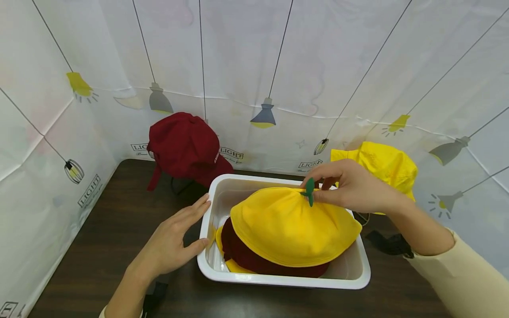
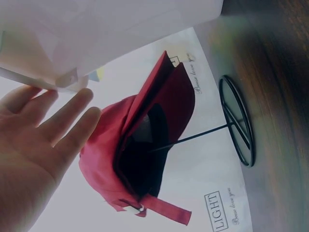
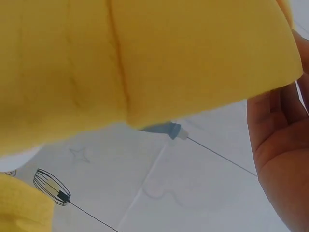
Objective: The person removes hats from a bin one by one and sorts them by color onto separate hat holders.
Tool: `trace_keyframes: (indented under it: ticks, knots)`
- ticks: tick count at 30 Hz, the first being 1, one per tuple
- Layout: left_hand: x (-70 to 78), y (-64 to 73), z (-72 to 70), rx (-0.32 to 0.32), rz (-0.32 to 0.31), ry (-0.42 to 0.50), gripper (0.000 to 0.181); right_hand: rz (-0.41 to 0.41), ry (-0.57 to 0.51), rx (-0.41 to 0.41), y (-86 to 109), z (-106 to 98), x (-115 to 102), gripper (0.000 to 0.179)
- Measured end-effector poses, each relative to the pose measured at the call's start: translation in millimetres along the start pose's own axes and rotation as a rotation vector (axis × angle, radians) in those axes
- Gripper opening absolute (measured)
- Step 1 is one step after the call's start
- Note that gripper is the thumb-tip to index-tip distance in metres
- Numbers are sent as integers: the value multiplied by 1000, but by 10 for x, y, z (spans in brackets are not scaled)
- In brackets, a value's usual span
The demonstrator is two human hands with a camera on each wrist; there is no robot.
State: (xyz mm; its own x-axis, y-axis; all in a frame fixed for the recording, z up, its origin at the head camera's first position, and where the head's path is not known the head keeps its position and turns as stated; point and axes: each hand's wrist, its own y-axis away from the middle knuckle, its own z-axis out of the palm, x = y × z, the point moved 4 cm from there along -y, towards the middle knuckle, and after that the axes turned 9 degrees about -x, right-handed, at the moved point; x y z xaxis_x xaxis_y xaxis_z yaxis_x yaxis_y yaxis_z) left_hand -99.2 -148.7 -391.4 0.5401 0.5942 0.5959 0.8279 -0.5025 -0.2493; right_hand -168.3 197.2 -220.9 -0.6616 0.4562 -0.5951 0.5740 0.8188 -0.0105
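A yellow bucket hat (image 1: 286, 229) with a small green leaf tab (image 1: 309, 192) on its crown is above the white plastic bin (image 1: 286, 279). My right hand (image 1: 354, 185) pinches the hat by the crown beside the leaf. In the right wrist view the yellow hat (image 3: 159, 58) fills the upper part, with the right hand (image 3: 285, 140) at its edge. Beneath it, a dark red hat (image 1: 254, 256) lies in the bin, over something yellow (image 1: 237, 267). My left hand (image 1: 171, 240) rests on the bin's left rim with extended fingers, as the left wrist view (image 2: 43, 130) also shows.
Behind the bin at the left, a red baseball cap (image 1: 184, 145) hangs on a black wire stand (image 2: 236, 123). Another yellow hat (image 1: 387, 168) stands at the back right. A printed curtain (image 1: 238, 53) borders the dark wooden table (image 1: 107, 221).
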Motion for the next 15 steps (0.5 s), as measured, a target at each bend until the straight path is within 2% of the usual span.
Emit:
trace_keyframes:
  ticks: [8,15]
  knots:
    - [5,-9,-11,0,-3,10,77,-39,49,127,93,-182,-172,36]
    - [-4,-6,-5,3,11,3,76,-50,80,195,195,-294,-177,42]
